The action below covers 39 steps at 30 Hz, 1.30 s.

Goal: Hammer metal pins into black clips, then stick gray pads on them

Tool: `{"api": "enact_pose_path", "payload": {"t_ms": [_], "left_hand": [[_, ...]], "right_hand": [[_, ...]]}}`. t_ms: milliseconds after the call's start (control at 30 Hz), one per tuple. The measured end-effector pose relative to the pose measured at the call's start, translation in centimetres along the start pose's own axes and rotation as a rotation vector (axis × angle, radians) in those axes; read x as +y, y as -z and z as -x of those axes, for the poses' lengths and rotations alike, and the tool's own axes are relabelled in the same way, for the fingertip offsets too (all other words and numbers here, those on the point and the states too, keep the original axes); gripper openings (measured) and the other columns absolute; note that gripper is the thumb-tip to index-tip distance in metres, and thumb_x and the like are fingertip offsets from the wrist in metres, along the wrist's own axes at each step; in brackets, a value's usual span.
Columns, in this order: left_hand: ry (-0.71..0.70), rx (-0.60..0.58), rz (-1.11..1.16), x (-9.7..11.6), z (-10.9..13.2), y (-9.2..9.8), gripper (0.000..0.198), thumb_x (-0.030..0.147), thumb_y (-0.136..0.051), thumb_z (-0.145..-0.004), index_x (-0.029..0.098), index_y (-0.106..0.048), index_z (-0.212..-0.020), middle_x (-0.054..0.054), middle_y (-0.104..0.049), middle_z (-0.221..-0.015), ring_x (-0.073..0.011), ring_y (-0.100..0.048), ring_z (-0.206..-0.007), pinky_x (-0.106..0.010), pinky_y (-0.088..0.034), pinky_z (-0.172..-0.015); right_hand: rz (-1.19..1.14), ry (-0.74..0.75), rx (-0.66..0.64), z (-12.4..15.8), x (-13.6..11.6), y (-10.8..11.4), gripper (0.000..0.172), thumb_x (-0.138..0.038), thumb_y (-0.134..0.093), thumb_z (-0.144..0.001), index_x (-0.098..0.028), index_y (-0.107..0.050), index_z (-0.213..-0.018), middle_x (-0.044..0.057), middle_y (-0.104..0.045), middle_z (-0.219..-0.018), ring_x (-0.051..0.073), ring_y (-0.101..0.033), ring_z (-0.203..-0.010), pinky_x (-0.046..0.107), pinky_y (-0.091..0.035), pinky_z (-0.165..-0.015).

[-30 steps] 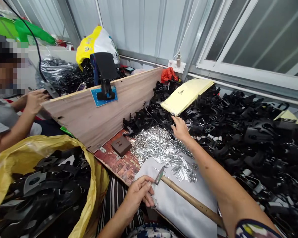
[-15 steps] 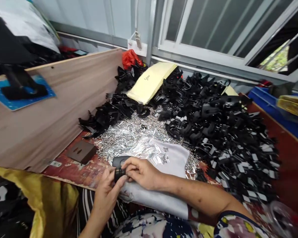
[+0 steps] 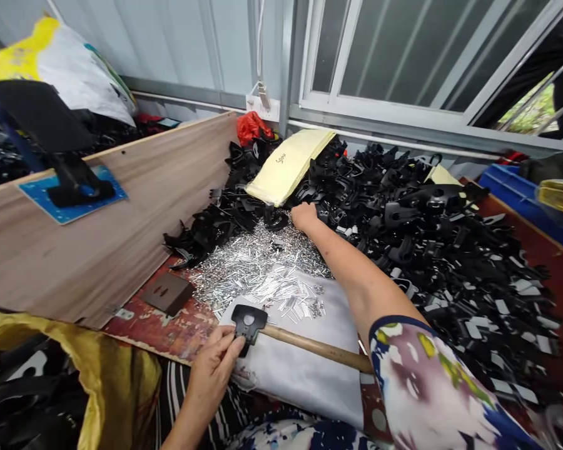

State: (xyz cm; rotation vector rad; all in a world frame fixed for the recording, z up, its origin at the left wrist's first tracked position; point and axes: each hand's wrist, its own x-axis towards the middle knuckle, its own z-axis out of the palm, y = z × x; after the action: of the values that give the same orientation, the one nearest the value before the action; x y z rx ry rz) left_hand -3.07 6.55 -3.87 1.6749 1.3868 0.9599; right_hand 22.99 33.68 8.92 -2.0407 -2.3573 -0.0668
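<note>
My left hand (image 3: 220, 356) pinches a black plastic part (image 3: 249, 317) between thumb and fingers, low over the grey cloth (image 3: 304, 369). This part has a wide flat top with a round light spot and a narrower stem. Close to it lies a wooden handle (image 3: 314, 345), its left end hidden behind the part. My right hand (image 3: 304, 217) is stretched far forward, its fingers curled at the edge of the pile of black plastic parts (image 3: 403, 231). Whatever those fingers touch is hidden. Nearer me is a heap of small silver metal pins (image 3: 263, 262).
A brown block with slots (image 3: 167, 294) sits left of the pins, beside a wooden board (image 3: 169, 169) standing as a side wall. Yellow sheets (image 3: 291, 165) rest on the black parts. A yellow sack (image 3: 117, 387) is at lower left, a blue crate (image 3: 511, 181) at right.
My right hand has left the black part and reached forward to the pile. The left hand keeps hold of the part, now turned to show its flat face. The wooden handle has come into view.
</note>
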Motion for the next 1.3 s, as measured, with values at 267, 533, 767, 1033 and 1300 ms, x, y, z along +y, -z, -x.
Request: {"api": "enact_pose_path", "payload": {"t_ms": [267, 533, 767, 1033, 1300], "left_hand": [[0.153, 0.027, 0.225, 0.6, -0.3, 0.4, 0.052, 0.060, -0.065, -0.084, 0.019, -0.057, -0.053, -0.009, -0.063, -0.085, -0.0264, -0.061, -0.086, -0.033, -0.048, -0.076], [0.391, 0.095, 0.597, 2.9, 0.4, 1.4, 0.039, 0.056, -0.086, -0.069, 0.018, -0.076, -0.067, -0.011, -0.059, -0.121, -0.0291, -0.054, -0.117, -0.027, -0.054, -0.078], [0.382, -0.117, 0.901, 7.4, -0.1, -2.8, 0.026, 0.043, -0.087, -0.075, 0.019, -0.081, -0.080, -0.008, -0.056, -0.111, -0.0196, -0.055, -0.091, -0.026, -0.061, -0.065], [0.366, -0.130, 0.902, 8.6, 0.7, -3.8, 0.026, 0.042, -0.087, -0.075, 0.017, -0.082, -0.081, -0.007, -0.056, -0.103, -0.0170, -0.053, -0.085, -0.023, -0.060, -0.060], [0.332, -0.125, 0.844, 7.4, 2.5, -3.3, 0.027, 0.044, -0.084, -0.078, 0.018, -0.081, -0.080, -0.007, -0.056, -0.102, -0.0177, -0.056, -0.083, -0.024, -0.061, -0.058]], "right_hand": [[0.084, 0.009, 0.009, -1.6, 0.3, -1.8, 0.030, -0.029, -0.066, -0.098, -0.012, -0.068, -0.122, 0.015, -0.067, -0.125, 0.027, -0.066, -0.113, 0.050, -0.054, -0.100], [-0.145, 0.325, 0.315, 9.7, 0.8, -1.1, 0.033, -0.015, -0.048, -0.100, -0.023, -0.076, -0.117, 0.005, -0.075, -0.106, 0.020, -0.063, -0.108, 0.052, -0.022, -0.129], [-0.887, 0.405, 0.328, 25.2, -4.5, -4.1, 0.024, -0.014, -0.057, -0.095, -0.026, -0.076, -0.105, 0.000, -0.078, -0.094, 0.016, -0.071, -0.086, 0.061, -0.032, -0.123], [-1.027, 0.198, 0.336, 28.0, -5.7, -5.4, 0.027, -0.016, -0.058, -0.093, -0.031, -0.078, -0.104, -0.001, -0.078, -0.089, 0.018, -0.072, -0.082, 0.063, -0.027, -0.124], [-1.111, 0.291, 0.296, 30.0, -7.8, -6.7, 0.037, -0.018, -0.054, -0.095, -0.034, -0.075, -0.120, 0.002, -0.079, -0.100, 0.023, -0.072, -0.095, 0.058, -0.039, -0.119]]}}
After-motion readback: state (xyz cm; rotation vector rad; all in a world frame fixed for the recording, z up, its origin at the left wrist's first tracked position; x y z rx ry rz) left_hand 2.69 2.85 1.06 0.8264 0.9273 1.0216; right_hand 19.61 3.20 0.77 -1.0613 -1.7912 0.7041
